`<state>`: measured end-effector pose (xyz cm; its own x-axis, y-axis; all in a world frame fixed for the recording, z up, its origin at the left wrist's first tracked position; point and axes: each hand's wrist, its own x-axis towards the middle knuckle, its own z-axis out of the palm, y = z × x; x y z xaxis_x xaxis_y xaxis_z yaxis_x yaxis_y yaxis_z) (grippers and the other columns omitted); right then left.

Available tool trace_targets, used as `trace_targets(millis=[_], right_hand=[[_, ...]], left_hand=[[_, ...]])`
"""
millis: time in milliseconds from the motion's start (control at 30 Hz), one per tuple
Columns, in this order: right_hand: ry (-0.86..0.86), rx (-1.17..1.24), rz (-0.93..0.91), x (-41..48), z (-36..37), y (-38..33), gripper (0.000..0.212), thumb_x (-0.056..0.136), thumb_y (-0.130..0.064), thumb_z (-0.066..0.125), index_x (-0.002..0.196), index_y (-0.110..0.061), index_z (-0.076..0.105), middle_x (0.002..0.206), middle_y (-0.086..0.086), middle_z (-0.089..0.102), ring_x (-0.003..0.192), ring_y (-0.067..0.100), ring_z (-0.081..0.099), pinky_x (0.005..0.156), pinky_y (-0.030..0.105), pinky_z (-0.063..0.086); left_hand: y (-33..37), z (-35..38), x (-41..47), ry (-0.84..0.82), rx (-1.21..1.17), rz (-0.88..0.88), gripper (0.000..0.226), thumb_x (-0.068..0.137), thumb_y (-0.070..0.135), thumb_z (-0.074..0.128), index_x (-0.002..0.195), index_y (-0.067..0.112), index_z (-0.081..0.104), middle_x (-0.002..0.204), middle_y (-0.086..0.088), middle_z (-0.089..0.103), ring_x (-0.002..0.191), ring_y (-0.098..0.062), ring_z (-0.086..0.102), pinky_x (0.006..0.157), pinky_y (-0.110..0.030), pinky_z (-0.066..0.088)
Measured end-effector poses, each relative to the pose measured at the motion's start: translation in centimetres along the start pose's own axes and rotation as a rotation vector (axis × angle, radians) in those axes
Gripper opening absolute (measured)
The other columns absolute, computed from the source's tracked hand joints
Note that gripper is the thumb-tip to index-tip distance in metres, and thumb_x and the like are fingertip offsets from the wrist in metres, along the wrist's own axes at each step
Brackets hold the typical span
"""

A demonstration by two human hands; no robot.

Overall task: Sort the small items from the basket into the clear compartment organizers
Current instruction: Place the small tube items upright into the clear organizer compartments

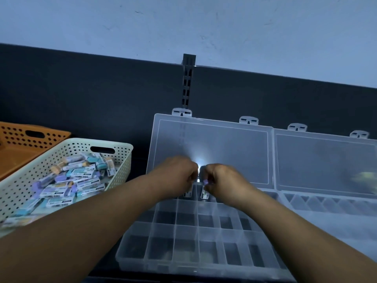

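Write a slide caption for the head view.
Left hand and right hand each hold a small item over the open clear organizer; basket at left.

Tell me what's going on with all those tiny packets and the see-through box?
A person is sorting tiny packets from the cream basket into the clear organizer. The left hand pinches a white packet and the right hand pinches a purple-tipped packet, at neighbouring compartments in the far row. The nearer compartments look mostly empty, and the basket holds many more.
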<state>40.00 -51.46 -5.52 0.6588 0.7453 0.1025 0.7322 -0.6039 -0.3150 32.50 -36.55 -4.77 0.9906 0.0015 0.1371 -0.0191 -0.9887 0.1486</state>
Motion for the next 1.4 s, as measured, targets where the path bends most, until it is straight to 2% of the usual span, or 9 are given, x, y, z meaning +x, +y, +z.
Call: trace_targets(millis=[167, 367, 500, 667, 800, 1033, 1167, 1300, 1400], right_hand=[[-0.028, 0.011, 0.058, 0.1, -0.1, -0.1, 0.014, 0.08, -0.012, 0.064, 0.087, -0.023, 0.058, 0.089, 0.0, 0.06, 0.085, 0.023, 0.057, 0.074, 0.029, 0.047], [0.008, -0.006, 0.055, 0.3, -2.9, -2.3, 0.049, 0.083, -0.03, 0.072, 0.128, -0.021, 0.056, 0.123, 0.001, 0.059, 0.113, 0.019, 0.056, 0.096, 0.028, 0.044], [0.096, -0.117, -0.079, 1.6, -3.2, -6.4, 0.05, 0.091, -0.03, 0.061, 0.138, -0.019, 0.047, 0.14, 0.002, 0.049, 0.128, 0.022, 0.045, 0.106, 0.029, 0.036], [0.059, -0.127, -0.286, 3.8, -0.6, -13.4, 0.055, 0.094, -0.033, 0.055, 0.145, -0.022, 0.037, 0.147, -0.001, 0.039, 0.136, 0.022, 0.034, 0.112, 0.033, 0.03], [-0.032, -0.127, -0.427, 5.5, 2.2, -18.0, 0.057, 0.091, -0.034, 0.058, 0.143, -0.022, 0.039, 0.147, 0.001, 0.038, 0.133, 0.023, 0.037, 0.109, 0.036, 0.033], [-0.297, -0.295, -0.443, 8.8, 6.0, -23.2, 0.062, 0.087, -0.032, 0.067, 0.142, -0.02, 0.041, 0.141, 0.007, 0.042, 0.123, 0.027, 0.047, 0.099, 0.041, 0.044], [-0.278, -0.364, -0.425, 10.2, 7.3, -24.4, 0.053, 0.083, -0.028, 0.069, 0.131, -0.019, 0.049, 0.127, 0.008, 0.051, 0.107, 0.026, 0.053, 0.086, 0.036, 0.049], [-0.265, -0.351, -0.421, 10.7, 8.1, -24.6, 0.053, 0.084, -0.025, 0.069, 0.132, -0.021, 0.048, 0.123, 0.007, 0.053, 0.103, 0.026, 0.054, 0.074, 0.029, 0.041], [-0.279, -0.371, -0.429, 10.6, 8.4, -24.5, 0.03, 0.088, -0.024, 0.063, 0.115, -0.016, 0.052, 0.109, 0.008, 0.06, 0.089, 0.024, 0.055, 0.067, 0.03, 0.04]], left_hand=[[-0.2, 0.4, -0.1, -0.006, 0.06, 0.033, 0.009, 0.084, 0.023, 0.059, 0.091, 0.023, 0.054, 0.101, 0.0, 0.057, 0.098, -0.023, 0.053, 0.081, -0.033, 0.044], [-2.7, -2.8, -2.0, 0.07, 0.021, -0.019, 0.055, 0.081, 0.041, 0.067, 0.131, 0.026, 0.05, 0.125, 0.001, 0.052, 0.118, -0.019, 0.047, 0.101, -0.035, 0.038], [-6.9, -6.1, -5.4, 0.15, 0.031, -0.139, 0.058, 0.083, 0.043, 0.066, 0.135, 0.029, 0.045, 0.133, 0.005, 0.046, 0.124, -0.017, 0.042, 0.104, -0.035, 0.036], [-12.9, -8.5, -11.4, 0.158, 0.062, -0.332, 0.059, 0.089, 0.045, 0.059, 0.14, 0.024, 0.039, 0.141, 0.003, 0.04, 0.129, -0.017, 0.039, 0.106, -0.032, 0.034], [-16.1, -8.8, -15.9, 0.144, 0.093, -0.469, 0.06, 0.091, 0.043, 0.058, 0.143, 0.022, 0.039, 0.146, 0.002, 0.038, 0.13, -0.017, 0.038, 0.104, -0.03, 0.032], [-18.7, -7.0, -19.9, 0.096, 0.076, -0.583, 0.058, 0.088, 0.045, 0.061, 0.139, 0.025, 0.042, 0.141, 0.001, 0.043, 0.124, -0.017, 0.042, 0.099, -0.03, 0.037], [-19.0, -6.2, -19.9, 0.077, 0.072, -0.564, 0.057, 0.087, 0.042, 0.063, 0.136, 0.023, 0.044, 0.138, -0.001, 0.044, 0.122, -0.021, 0.043, 0.098, -0.033, 0.041], [-19.1, -6.2, -19.9, 0.085, 0.035, -0.563, 0.057, 0.086, 0.043, 0.064, 0.136, 0.025, 0.045, 0.141, -0.001, 0.042, 0.127, -0.021, 0.039, 0.103, -0.034, 0.038], [-19.1, -6.2, -19.9, 0.082, 0.012, -0.567, 0.056, 0.086, 0.043, 0.063, 0.136, 0.026, 0.045, 0.143, -0.002, 0.04, 0.13, -0.021, 0.036, 0.106, -0.035, 0.034]])
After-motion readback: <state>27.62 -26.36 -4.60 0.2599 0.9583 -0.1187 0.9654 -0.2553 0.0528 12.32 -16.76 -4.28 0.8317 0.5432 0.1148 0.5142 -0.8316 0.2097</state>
